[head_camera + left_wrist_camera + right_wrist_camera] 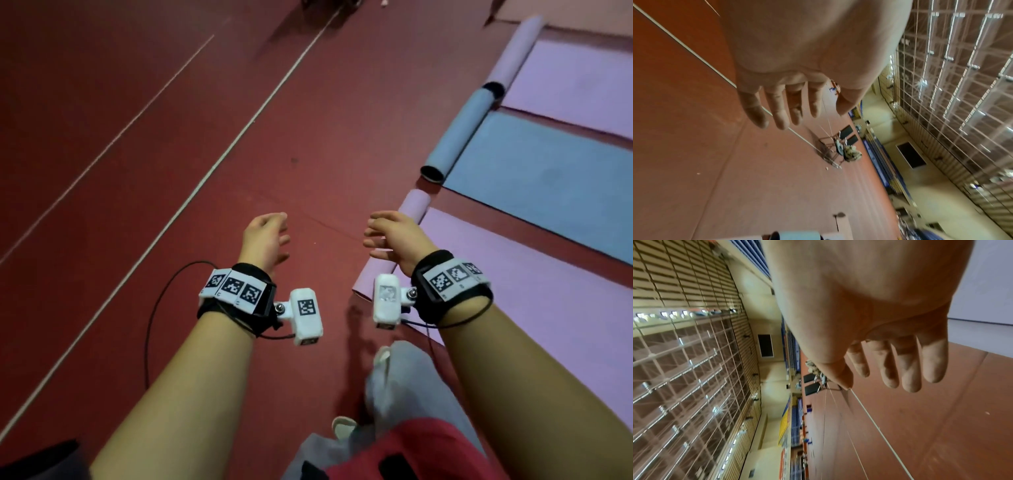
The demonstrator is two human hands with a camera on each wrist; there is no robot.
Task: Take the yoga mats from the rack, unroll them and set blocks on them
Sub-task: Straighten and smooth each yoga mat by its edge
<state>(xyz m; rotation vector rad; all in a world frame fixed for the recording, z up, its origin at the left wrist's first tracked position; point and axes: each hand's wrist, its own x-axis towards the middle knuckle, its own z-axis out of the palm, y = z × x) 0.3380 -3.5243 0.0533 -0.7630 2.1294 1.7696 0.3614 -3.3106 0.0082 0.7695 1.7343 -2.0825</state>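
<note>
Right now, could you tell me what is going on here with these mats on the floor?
A person stands over the dark red sports floor with both hands free. The left hand and right hand hang open, fingers relaxed, holding nothing. To the right lie a near lilac foam yoga mat, a blue foam yoga mat and a far lilac yoga mat, each partly unrolled. No blocks show.

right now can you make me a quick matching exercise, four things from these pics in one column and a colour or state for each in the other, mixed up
Things:
1. nearest mat
2. middle mat
3. left hand
4. floor line

Colour or state:
A. white
B. blue, partly unrolled
C. empty, fingers relaxed
D. pink-purple, partly unrolled

Pairs: 1-D, 2-B, 3-C, 4-A
</note>
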